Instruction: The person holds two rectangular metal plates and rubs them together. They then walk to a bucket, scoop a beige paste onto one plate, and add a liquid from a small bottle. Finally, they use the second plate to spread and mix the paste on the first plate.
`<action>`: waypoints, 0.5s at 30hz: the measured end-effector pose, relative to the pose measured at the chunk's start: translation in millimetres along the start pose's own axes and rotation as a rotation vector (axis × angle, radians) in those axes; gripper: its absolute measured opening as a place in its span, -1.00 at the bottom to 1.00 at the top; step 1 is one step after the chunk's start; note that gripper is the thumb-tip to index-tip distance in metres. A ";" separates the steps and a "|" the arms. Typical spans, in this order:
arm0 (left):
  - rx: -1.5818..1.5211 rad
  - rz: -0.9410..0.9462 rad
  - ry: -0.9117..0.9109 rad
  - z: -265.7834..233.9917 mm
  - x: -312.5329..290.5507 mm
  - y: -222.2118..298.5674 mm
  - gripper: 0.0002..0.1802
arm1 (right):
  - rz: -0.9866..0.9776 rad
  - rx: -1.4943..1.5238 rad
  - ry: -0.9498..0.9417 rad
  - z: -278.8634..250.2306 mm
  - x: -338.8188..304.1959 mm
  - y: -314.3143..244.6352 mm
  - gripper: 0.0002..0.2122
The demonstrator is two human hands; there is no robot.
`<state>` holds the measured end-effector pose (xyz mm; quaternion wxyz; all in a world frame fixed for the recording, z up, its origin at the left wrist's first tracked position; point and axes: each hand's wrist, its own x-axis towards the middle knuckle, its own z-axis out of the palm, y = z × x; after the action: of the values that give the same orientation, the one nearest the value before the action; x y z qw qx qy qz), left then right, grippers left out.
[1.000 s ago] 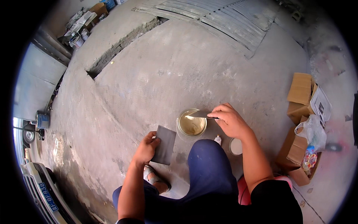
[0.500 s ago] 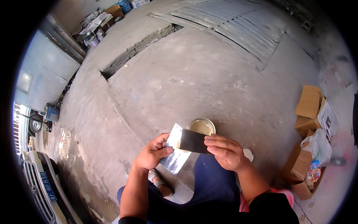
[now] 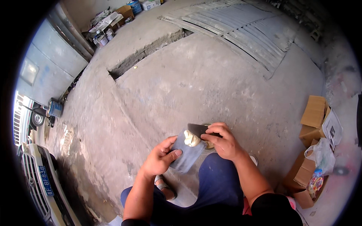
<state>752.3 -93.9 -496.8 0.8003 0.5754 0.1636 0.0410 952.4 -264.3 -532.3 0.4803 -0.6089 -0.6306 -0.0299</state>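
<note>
My left hand (image 3: 161,156) grips the left edge of a thin, flat grey plate (image 3: 185,158), its thumb lying on top. A lump of cream-coloured paste (image 3: 192,138) sits on the upper part of that plate. In my right hand (image 3: 223,142) is a dark, flat scraper blade (image 3: 197,129), pinched between thumb and fingers. The blade's left end is right beside the paste; whether it touches cannot be made out. Behind the blade and fingers stands a round open can (image 3: 209,145), mostly hidden, just beyond my knee.
Cardboard boxes (image 3: 307,169) with a plastic bag (image 3: 320,152) stand at the right. A car front (image 3: 41,180) is at the lower left. Farther off, a long slot (image 3: 147,54) cuts the floor, near metal slats (image 3: 241,30). A blue bucket (image 3: 55,108) is by the door.
A lump of paste now shows on the plate. The plate has turned and looks duller, and the scraper blade has tilted and shifted up. The view has swung slightly left.
</note>
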 end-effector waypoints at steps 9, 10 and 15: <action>0.006 0.367 0.171 18.6 14.3 6.7 -0.56 | 0.588 0.909 0.343 -24.6 -20.5 -8.2 -0.62; 0.007 0.393 0.185 19.1 14.7 5.6 -0.56 | 0.583 1.031 0.291 -24.5 -18.0 -13.5 -0.61; -0.069 0.379 0.123 30.5 3.4 8.7 -0.53 | 0.694 0.920 0.127 2.1 3.5 -25.6 -0.62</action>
<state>766.0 -117.8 -480.7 0.7860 0.5645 0.0994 0.2315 931.6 -267.0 -517.1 0.7141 -0.5056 -0.3122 0.3700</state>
